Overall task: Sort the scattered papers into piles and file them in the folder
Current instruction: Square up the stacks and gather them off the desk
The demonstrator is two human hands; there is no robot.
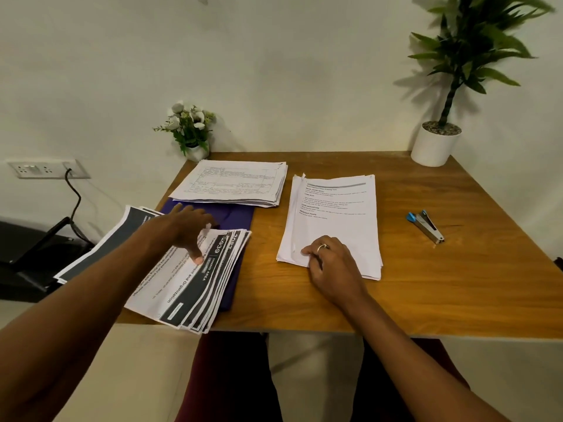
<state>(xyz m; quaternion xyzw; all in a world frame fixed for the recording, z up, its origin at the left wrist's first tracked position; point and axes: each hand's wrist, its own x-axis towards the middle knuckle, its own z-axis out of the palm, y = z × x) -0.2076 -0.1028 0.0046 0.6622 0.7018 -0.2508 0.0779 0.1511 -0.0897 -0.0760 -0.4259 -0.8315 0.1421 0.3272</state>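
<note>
Now the left hand point(185, 231) lies spread on the dark papers point(195, 287). The right hand point(333, 264) pinches the near edge of the white pile point(335, 222).

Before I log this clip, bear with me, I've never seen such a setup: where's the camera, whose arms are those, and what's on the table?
No machine here: a person works bare-handed, and the single picture comes from a camera worn on their head, looking down. The left hand lies with straight fingers on fanned dark-banded sheets, which overlap a purple folder. The right hand has its grip, fingers curled, on the near corner of a plain white stack. A third stack lies farther back. On the wooden table, to the right, lies a blue stapler; a potted plant and small flowers stand at the back.
</note>
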